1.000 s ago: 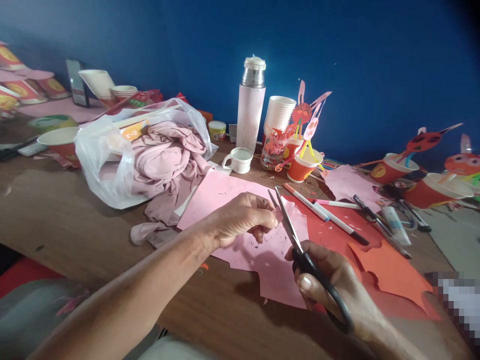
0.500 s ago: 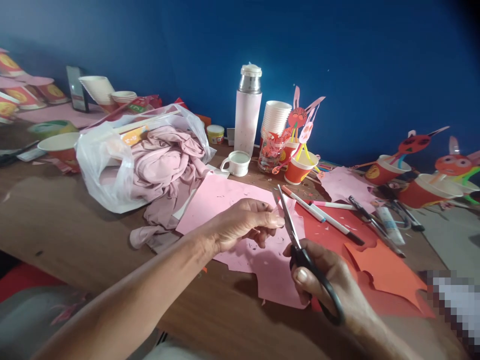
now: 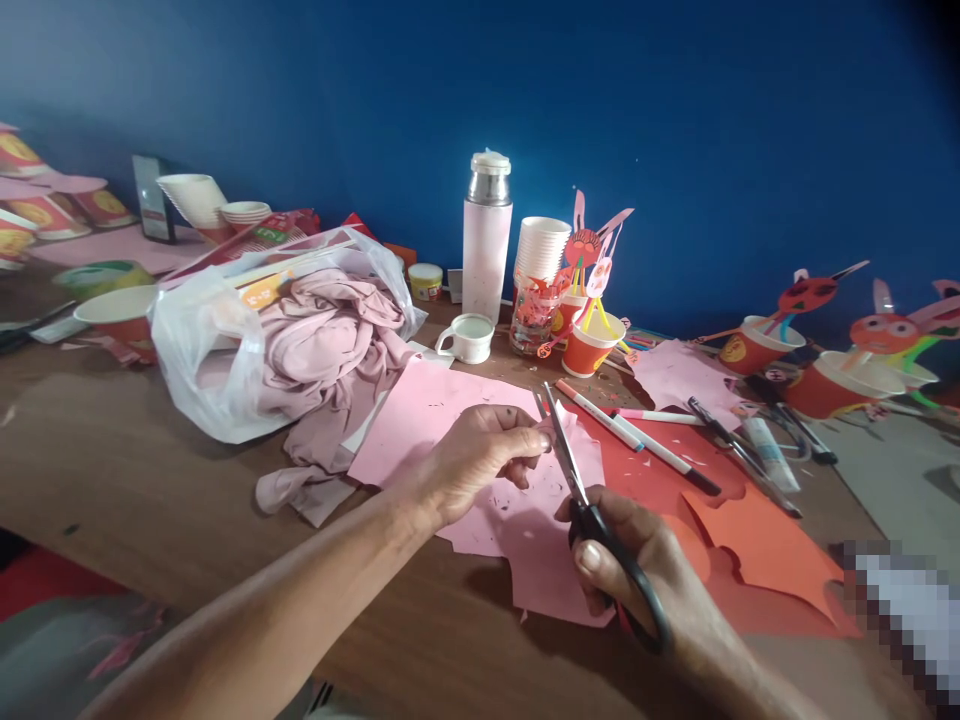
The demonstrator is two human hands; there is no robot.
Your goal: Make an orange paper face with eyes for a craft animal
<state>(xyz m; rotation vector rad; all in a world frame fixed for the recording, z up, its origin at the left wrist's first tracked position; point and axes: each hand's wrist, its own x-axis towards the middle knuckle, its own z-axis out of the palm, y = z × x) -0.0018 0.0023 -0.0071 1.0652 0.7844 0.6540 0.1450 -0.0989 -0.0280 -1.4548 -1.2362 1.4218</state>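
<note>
Left hand (image 3: 487,450): pinched on pink scrap (image 3: 549,428) | right hand (image 3: 634,555): curled round scissors (image 3: 587,515), blades a bit open | pink paper (image 3: 540,565): on table (image 3: 112,450)

Along the back edge of the worktop (image 3: 150,460), before a blue wall (image 3: 315,110), stand a phone (image 3: 155,205) towards the left, a small tub (image 3: 425,284), a pale pink flask (image 3: 486,262) and stacked cups (image 3: 541,240). A white mug (image 3: 474,344) sits in front of the flask. Left of it, a plastic bag (image 3: 199,385) spills pink cloth (image 3: 326,340) towards the front edge.
</note>
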